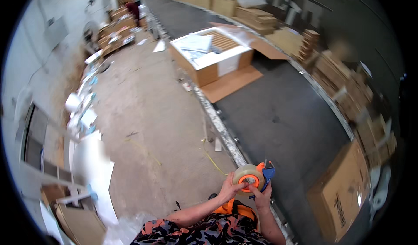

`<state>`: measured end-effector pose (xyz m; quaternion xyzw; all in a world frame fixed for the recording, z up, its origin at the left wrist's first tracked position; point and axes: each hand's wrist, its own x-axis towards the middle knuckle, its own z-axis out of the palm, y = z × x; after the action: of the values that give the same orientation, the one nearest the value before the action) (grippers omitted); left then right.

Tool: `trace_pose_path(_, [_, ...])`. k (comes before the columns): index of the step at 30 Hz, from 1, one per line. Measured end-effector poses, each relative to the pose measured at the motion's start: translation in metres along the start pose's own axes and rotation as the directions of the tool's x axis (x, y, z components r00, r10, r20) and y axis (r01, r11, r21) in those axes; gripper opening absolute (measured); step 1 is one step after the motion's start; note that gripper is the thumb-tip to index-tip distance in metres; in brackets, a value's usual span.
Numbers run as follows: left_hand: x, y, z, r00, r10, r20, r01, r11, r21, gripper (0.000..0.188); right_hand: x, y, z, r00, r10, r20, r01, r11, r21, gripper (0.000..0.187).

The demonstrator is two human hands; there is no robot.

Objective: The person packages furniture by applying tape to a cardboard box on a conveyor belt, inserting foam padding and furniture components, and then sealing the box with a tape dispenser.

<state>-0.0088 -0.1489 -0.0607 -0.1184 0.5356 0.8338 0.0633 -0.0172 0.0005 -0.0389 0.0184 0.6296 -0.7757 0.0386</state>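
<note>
Close in front of my body I hold a tape dispenser (269,173) with blue and orange parts. It carries a wide roll of clear, tan-looking packing tape (239,173) around an orange hub. My left hand (228,189) grips the roll from the left, its thumb at the hub. From the right, my right hand (263,198) is closed on the dispenser, and its thumb also reaches toward the hub. Whether a strip of tape is pulled loose cannot be made out.
A dark conveyor belt (287,110) with a worn metal edge runs away from me. On it stands an open cardboard box (207,76) with white foam edging and papers inside. A closed carton (337,190) is at right. Cardboard stacks (328,73) line the far side; white sheets (93,158) lie at left.
</note>
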Motion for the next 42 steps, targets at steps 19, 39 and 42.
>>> trace_pose_path(19, [0.000, 0.003, -0.053, 0.959, -0.097, -0.265, 0.210, 0.873, 0.440, 0.073, 0.285, 0.004, -0.049, 0.960, -0.032, -0.279, -0.026, 0.979, -0.203, 0.047])
trace_pose_path(39, [0.056, 0.057, -0.207, 0.726, 0.329, -0.604, -0.554, 0.800, -0.230, 0.056, 0.144, 0.071, 0.266, 0.709, 0.039, 0.704, 0.115, 0.979, -0.170, 0.064])
trace_pose_path(42, [0.031, 0.081, -0.255, 0.702, 0.228, -0.675, -0.495, 0.837, -0.232, 0.051, 0.149, 0.075, 0.326, 0.573, 0.206, 0.793, 0.041, 0.960, -0.278, 0.065])
